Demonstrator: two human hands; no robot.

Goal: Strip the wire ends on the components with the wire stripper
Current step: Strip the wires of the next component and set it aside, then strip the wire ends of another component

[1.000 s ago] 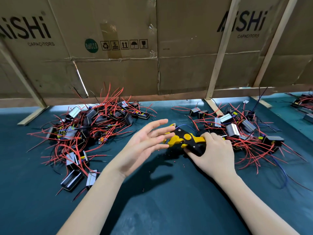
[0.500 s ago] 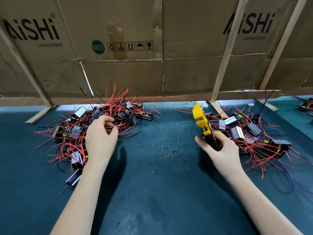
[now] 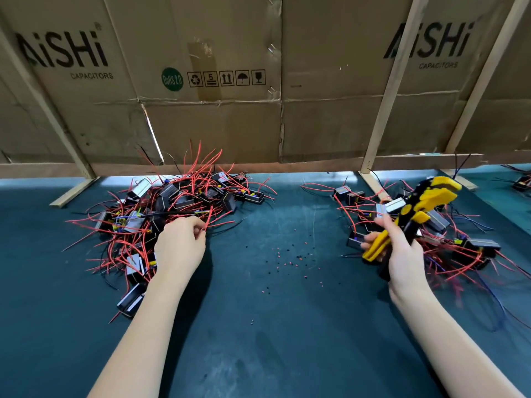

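A pile of small black and silver components (image 3: pixel 172 205) with red wires lies at the left of the dark green mat (image 3: pixel 258 326). My left hand (image 3: pixel 179 248) is at the pile's right edge, its fingertips pinching a red wire (image 3: pixel 207 221). My right hand (image 3: pixel 399 251) grips the handles of a yellow and black wire stripper (image 3: pixel 422 208), raised with its jaws pointing up and to the right. A second pile of components (image 3: pixel 448 234) lies behind and to the right of that hand.
Small red and black bits of stripped insulation (image 3: pixel 290 258) dot the mat between my hands. A cardboard wall (image 3: pixel 258 81) with wooden slats (image 3: pixel 388 90) closes off the back. More wired parts (image 3: pixel 521 179) sit at the far right edge.
My left hand moved from the stripper to the left pile and took hold of a red wire. My right hand lifted the stripper off the mat and tilted its jaws to the right.
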